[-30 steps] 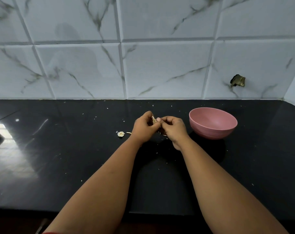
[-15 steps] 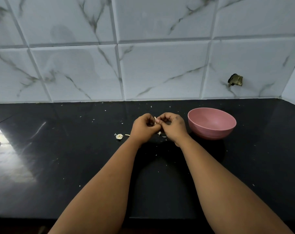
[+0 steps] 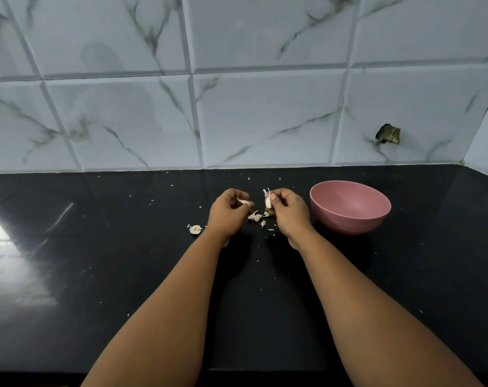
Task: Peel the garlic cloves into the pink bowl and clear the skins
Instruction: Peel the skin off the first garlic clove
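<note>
Head view: right hand pinches a garlic clove, skin tag at its top; left hand pinches a strip of skin. Hands apart.

Judgement: strip the remaining tag over the loose skins, then drop the clove into the pink bowl, just right.

Garlic root stub lies left on the black counter. Path to bowl unobstructed.

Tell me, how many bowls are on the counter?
1: the pink bowl stands on the black counter, just right of the right hand. None hidden, seemingly.
</note>
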Action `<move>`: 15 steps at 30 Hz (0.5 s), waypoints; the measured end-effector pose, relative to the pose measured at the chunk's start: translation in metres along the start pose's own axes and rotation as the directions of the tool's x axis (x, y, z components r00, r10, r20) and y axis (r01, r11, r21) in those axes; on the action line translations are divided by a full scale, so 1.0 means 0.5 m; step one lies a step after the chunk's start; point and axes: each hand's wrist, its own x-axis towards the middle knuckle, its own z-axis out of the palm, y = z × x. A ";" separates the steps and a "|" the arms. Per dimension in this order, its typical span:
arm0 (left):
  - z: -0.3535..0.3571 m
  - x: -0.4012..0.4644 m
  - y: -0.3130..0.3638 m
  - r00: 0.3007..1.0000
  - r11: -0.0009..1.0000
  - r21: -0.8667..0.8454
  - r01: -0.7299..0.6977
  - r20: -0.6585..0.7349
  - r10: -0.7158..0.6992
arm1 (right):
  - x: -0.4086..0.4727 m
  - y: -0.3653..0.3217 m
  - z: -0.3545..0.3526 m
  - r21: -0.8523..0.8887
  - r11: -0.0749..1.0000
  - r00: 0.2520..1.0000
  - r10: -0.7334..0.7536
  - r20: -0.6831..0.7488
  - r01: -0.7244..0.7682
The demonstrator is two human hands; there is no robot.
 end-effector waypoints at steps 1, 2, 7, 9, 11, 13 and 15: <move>-0.005 0.000 0.002 1.000 0.997 0.075 -0.021 -0.021 0.022 | 0.001 0.001 -0.004 -0.055 0.998 1.000 -0.017 0.000 0.017; -0.007 0.001 0.003 0.998 0.991 0.133 -0.032 -0.043 0.038 | 0.001 0.002 -0.007 -0.110 0.993 0.999 -0.032 0.001 0.032; -0.011 0.008 0.000 0.996 0.968 0.252 0.018 -0.089 0.004 | 0.002 0.002 -0.022 -0.343 0.935 0.996 -0.092 0.003 0.087; -0.015 0.008 -0.003 0.998 0.933 0.359 0.003 -0.059 0.019 | 0.006 0.003 -0.031 -0.447 0.890 0.996 -0.090 0.025 0.092; -0.015 0.006 -0.003 0.999 0.896 0.444 -0.023 -0.023 0.036 | 0.009 0.006 -0.033 -0.514 0.855 0.998 -0.048 0.048 0.066; -0.012 0.003 -0.001 0.998 0.861 0.506 -0.051 0.008 0.055 | 0.010 0.007 -0.031 -0.544 0.838 0.999 -0.025 0.030 0.037; -0.010 0.001 0.000 0.996 0.829 0.553 -0.082 0.026 0.081 | 0.011 0.006 -0.029 -0.522 0.853 1.000 -0.030 -0.005 0.023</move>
